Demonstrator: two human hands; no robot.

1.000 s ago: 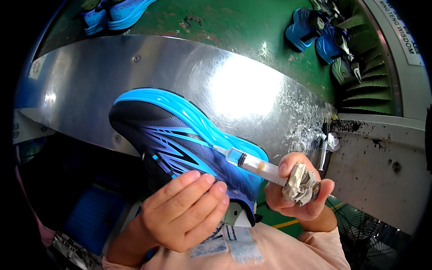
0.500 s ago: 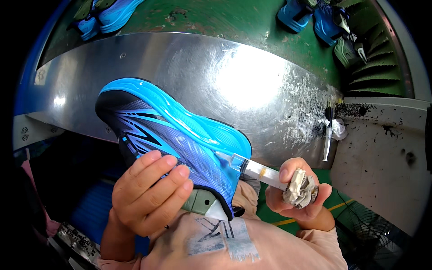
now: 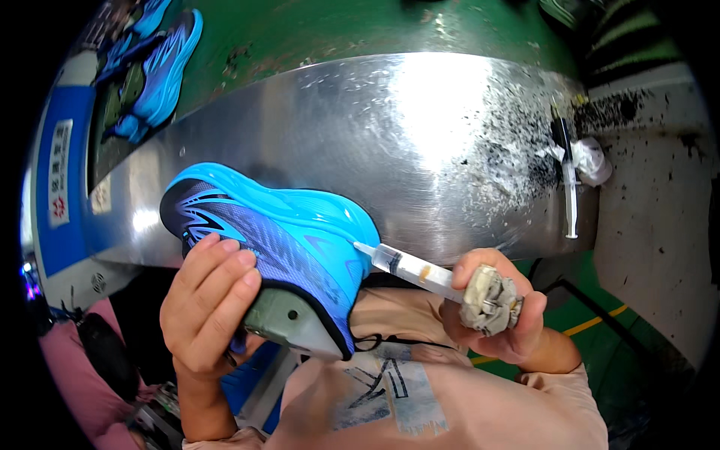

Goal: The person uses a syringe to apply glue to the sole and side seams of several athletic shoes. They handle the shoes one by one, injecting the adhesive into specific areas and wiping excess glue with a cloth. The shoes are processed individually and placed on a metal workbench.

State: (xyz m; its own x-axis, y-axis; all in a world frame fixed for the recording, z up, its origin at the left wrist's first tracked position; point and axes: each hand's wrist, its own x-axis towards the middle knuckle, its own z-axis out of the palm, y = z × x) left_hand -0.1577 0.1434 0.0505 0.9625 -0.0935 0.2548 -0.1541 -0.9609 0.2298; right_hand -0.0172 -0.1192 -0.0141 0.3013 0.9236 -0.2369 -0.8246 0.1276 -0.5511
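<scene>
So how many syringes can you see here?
2. One syringe is in the right hand, tip against the blue shoe. A second syringe lies on the metal table at right.

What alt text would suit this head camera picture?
A person's left hand holds a blue shoe while the right hand presses a syringe tip against its sole edge, above a shiny metal table.

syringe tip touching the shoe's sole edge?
Yes: the syringe in the right hand has its tip against the blue shoe sole edge, while the left hand grips the shoe.
</scene>
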